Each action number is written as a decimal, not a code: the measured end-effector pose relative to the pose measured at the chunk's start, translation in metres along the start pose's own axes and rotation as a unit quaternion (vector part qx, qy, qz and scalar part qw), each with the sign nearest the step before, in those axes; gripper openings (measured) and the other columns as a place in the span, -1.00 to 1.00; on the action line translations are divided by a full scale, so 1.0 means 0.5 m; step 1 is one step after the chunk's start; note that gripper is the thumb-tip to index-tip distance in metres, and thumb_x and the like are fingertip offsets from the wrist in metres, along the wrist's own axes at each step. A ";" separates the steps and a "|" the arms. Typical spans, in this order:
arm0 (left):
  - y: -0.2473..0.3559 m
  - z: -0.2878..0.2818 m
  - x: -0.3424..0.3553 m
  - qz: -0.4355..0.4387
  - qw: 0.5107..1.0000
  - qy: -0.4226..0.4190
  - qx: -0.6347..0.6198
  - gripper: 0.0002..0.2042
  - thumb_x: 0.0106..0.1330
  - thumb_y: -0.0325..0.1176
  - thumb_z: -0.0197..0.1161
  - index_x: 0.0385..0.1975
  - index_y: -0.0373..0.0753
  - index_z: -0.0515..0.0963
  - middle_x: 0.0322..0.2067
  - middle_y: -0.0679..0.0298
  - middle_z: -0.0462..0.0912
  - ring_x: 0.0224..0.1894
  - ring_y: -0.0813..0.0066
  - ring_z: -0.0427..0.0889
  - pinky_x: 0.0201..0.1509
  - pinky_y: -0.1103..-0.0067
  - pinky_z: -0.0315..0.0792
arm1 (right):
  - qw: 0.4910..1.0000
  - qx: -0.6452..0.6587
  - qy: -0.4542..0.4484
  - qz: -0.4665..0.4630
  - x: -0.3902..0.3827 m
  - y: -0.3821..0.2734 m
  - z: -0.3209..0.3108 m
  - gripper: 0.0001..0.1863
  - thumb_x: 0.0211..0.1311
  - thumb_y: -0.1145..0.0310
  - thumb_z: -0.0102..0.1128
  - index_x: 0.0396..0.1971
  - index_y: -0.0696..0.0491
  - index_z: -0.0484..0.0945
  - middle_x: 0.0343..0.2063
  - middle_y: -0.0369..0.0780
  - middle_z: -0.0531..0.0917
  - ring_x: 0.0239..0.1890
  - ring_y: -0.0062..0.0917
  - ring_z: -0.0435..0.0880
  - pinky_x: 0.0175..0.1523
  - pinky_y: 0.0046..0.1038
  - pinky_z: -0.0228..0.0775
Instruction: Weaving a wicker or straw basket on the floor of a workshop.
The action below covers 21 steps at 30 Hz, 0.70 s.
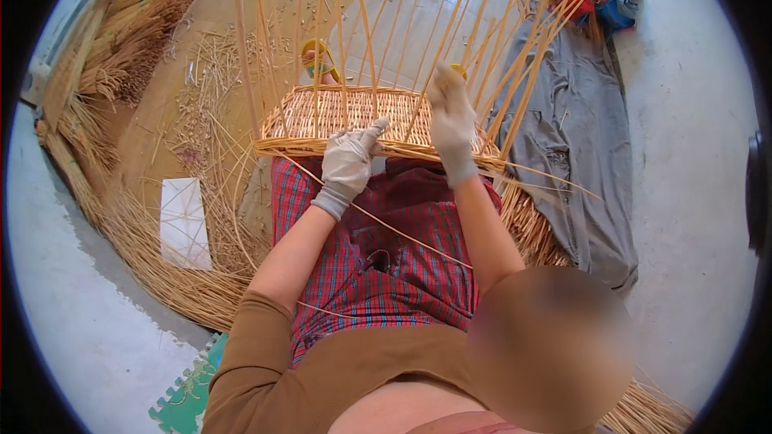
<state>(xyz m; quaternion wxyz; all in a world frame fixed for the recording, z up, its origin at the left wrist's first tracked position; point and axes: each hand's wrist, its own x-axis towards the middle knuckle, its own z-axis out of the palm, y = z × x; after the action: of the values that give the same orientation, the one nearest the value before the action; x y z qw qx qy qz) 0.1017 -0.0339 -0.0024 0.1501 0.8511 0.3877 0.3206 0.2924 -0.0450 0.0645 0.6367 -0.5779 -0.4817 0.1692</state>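
A half-woven wicker basket [297, 112] rests across my lap, its upright willow rods rising from the rim and pointing away from me. My left hand [347, 159], in a pale work glove, is closed on the near woven edge, one finger stretched along it toward the right. Above the right part of the basket is my right hand [453, 122], also gloved, with its fingers pointing away from me. They are blurred, so whether they hold a rod is unclear. A thin loose willow rod [402, 235] trails from the near edge across the checked red cloth [434, 217] on my lap.
Long bundles of willow [153, 261] curve along the left. Reddish-brown bundled stalks [137, 44] lie farther off. A white board [184, 221] sits among scraps on the floor. Grey cloth [575, 137] covers something at the right, near a red and blue object [615, 12].
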 end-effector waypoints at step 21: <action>-0.005 -0.010 0.027 -0.103 0.988 -0.058 -0.100 -0.80 0.40 -0.25 0.31 -0.03 0.00 0.72 -0.24 0.14 0.79 -0.21 0.13 0.77 -0.16 0.33 0.58 | 0.985 -0.050 -0.132 -0.098 0.017 -0.009 -0.039 -0.09 0.33 0.81 0.00 0.58 -0.24 0.05 0.42 -0.07 0.42 0.14 -0.33 0.72 0.09 -0.43 0.64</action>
<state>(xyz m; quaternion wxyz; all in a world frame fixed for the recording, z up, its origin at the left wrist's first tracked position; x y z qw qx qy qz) 0.1036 -0.0219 0.0057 0.2888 0.8042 0.4302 0.2910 0.3105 -0.0508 0.0744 0.5510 -0.5318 -0.6238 0.1563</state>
